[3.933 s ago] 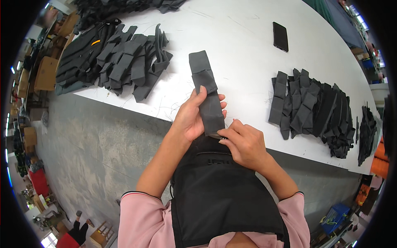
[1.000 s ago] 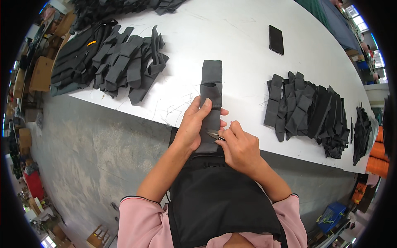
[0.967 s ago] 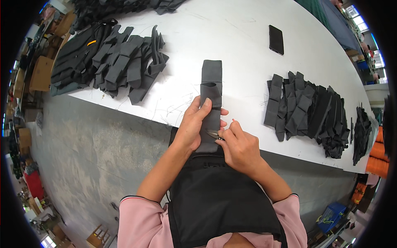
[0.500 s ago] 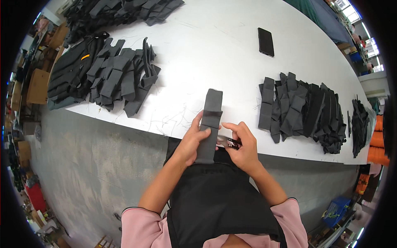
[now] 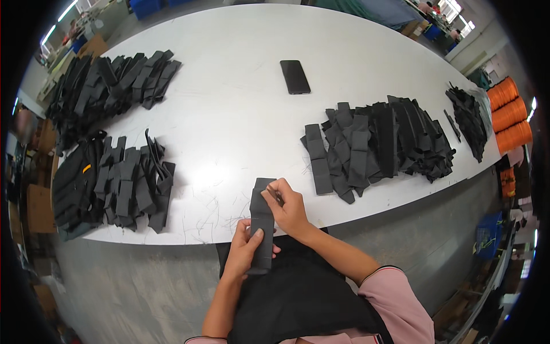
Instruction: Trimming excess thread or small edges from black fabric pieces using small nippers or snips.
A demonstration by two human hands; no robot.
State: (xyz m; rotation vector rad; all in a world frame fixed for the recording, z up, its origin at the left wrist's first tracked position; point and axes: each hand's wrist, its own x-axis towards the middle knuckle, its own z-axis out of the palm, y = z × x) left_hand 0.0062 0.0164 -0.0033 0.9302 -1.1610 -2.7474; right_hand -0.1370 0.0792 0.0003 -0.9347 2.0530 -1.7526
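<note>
A dark grey folded fabric strip [image 5: 262, 229] stands out from my lap over the table's front edge. My left hand [image 5: 243, 251] is closed round its lower half, thumb flat on the front and fingertips showing past its right side. At the strip's upper end is my right hand [image 5: 288, 207], its thumb and fingers pinched together at the right edge. A small dark part of the thread snips [image 5: 279, 199] shows between those fingers; the rest is hidden in the hand.
On the white table [image 5: 229, 132] lie a black phone [image 5: 295, 77], grey strips piled at right [image 5: 358, 149], more strips at near left [image 5: 129, 183] and a far-left pile [image 5: 114, 83]. Black bags [image 5: 77, 186] sit at the left edge. Loose threads [image 5: 200, 215] lie ahead. Orange spools [image 5: 510, 114] stand beyond the right edge.
My right hand has moved up from beside the strip's middle to its upper end. The snips, plainly seen before, are now mostly hidden. The view has shifted; my left hand keeps its hold.
</note>
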